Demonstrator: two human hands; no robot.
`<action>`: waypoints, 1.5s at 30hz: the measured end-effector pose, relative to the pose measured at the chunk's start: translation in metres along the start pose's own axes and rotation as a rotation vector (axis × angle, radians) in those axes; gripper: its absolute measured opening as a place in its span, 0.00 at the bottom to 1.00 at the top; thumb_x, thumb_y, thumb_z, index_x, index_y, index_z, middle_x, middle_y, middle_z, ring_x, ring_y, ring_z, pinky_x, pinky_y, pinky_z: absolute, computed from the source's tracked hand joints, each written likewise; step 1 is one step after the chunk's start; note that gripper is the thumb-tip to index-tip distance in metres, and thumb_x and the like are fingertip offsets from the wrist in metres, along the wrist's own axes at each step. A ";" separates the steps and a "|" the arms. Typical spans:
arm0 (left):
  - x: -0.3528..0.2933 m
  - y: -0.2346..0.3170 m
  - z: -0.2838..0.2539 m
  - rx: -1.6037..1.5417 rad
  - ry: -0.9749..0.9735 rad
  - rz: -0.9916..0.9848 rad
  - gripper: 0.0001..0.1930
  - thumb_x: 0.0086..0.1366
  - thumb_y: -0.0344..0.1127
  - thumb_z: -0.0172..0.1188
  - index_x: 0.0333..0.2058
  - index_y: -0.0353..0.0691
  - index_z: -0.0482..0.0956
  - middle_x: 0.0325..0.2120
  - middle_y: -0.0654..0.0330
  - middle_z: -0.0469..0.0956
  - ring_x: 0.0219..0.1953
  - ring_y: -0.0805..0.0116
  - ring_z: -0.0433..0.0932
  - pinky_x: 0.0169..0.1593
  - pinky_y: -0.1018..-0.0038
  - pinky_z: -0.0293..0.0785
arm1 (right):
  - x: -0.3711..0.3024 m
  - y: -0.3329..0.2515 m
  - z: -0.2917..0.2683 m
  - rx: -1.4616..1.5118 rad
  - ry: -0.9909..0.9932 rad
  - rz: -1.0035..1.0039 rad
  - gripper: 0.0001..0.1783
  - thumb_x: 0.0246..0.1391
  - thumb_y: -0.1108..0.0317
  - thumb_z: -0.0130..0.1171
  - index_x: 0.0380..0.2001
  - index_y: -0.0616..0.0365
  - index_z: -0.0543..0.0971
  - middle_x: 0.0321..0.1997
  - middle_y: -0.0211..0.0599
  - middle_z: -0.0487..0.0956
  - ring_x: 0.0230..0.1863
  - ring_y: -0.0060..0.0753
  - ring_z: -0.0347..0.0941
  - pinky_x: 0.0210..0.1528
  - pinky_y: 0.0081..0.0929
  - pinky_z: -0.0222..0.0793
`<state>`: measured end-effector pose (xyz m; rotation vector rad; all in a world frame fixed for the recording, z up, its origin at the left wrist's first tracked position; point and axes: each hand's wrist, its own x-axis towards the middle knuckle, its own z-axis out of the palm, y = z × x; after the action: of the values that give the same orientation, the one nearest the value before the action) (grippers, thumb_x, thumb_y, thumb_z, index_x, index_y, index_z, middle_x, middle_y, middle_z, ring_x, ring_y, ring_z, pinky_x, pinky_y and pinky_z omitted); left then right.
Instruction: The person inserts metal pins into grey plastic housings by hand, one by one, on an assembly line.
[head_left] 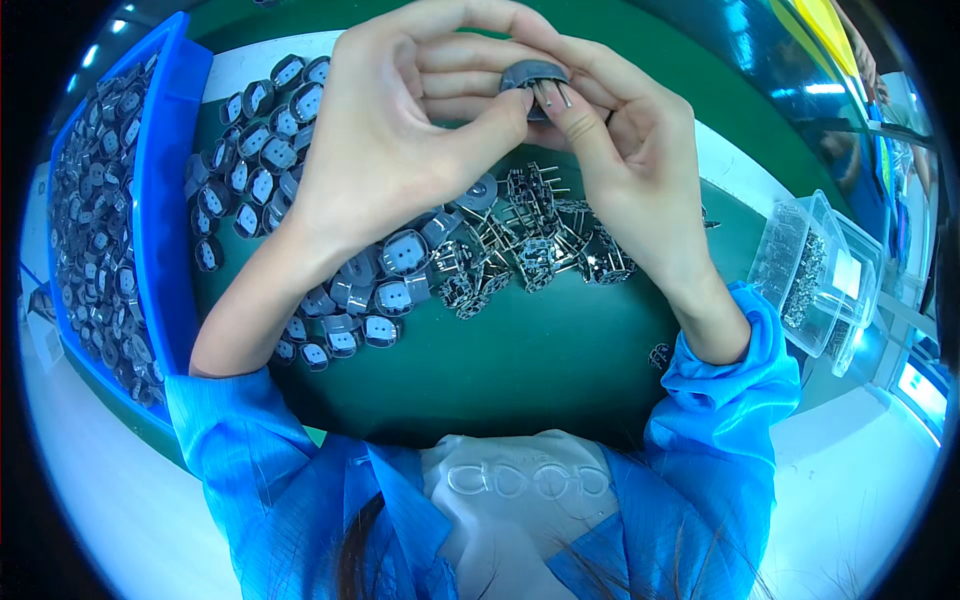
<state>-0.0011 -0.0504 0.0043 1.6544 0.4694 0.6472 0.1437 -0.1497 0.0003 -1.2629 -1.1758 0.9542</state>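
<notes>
A round grey housing (530,72) is held up beyond the heap of pronged metal parts (537,255), as seen from the wearer, with thin metal prongs (555,92) sticking out of it. Both hands have it in their grip. The left hand (400,140) is closed on its near left side, thumb tip against it and fingers curled behind. The right hand (635,140) is closed on it from the other side, its thumb lying along the prongs; how its other fingers meet the housing is partly hidden.

The heap lies on the green desk (540,350), its parts tangled, prongs pointing several ways. To the left of the heap, loose grey housings (277,153) with pale inner faces spread in a wide band, the nearest ones almost touching it. Farther left of the heap stands a blue bin (165,215) filled with similar housings. Nearer the wearer and to the right of the heap, a small dark part (660,355) lies alone by the right blue sleeve (740,345). Well to the right of the heap is a clear plastic box (825,325) containing many small metal pieces (805,275).
</notes>
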 end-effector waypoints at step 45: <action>0.001 -0.006 -0.016 0.435 -0.198 0.010 0.14 0.52 0.21 0.66 0.39 0.35 0.76 0.35 0.60 0.75 0.41 0.66 0.79 0.40 0.73 0.82 | 0.010 0.006 -0.039 -0.008 -0.073 0.120 0.12 0.52 0.77 0.66 0.41 0.65 0.81 0.37 0.36 0.83 0.41 0.22 0.80 0.44 0.16 0.76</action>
<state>-0.0105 -0.0367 0.0001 2.1092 0.4803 0.3969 0.1840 -0.1462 -0.0018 -1.3268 -1.1714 1.0929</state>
